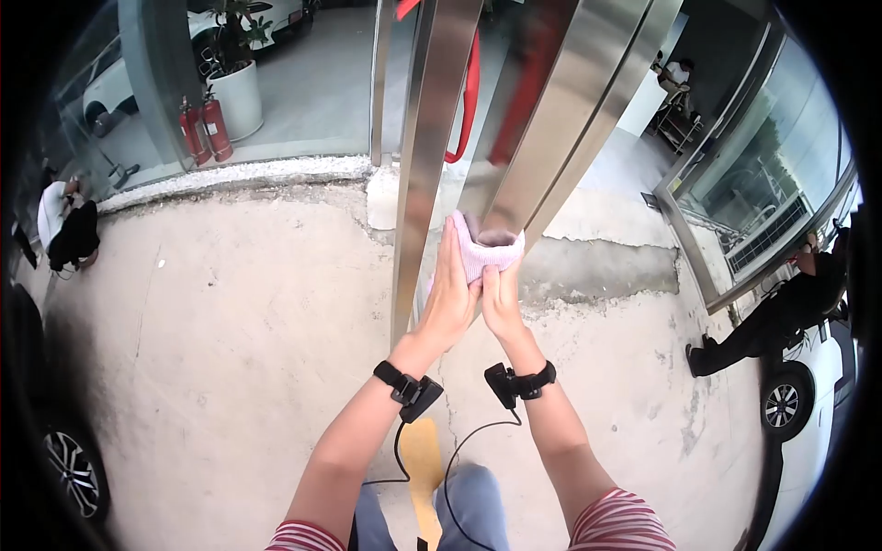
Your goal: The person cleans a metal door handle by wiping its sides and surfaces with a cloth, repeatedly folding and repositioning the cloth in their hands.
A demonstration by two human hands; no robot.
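A pink cloth (480, 262) is bunched between my two hands, against the metal frame of a glass door (537, 138). My left hand (447, 298) lies along the cloth's left side with its fingers pointing up. On the lower right of the cloth, my right hand (502, 298) presses with its fingers close together. Both wrists carry black straps with small devices and cables. A red door handle (469, 101) is above the cloth, behind the glass.
Two red fire extinguishers (216, 126) and a potted plant (239, 96) stand behind glass at upper left. One person (69, 220) crouches at far left; another (781, 308) stands at right beside a white car (820, 386). A wheel (72, 473) shows at lower left.
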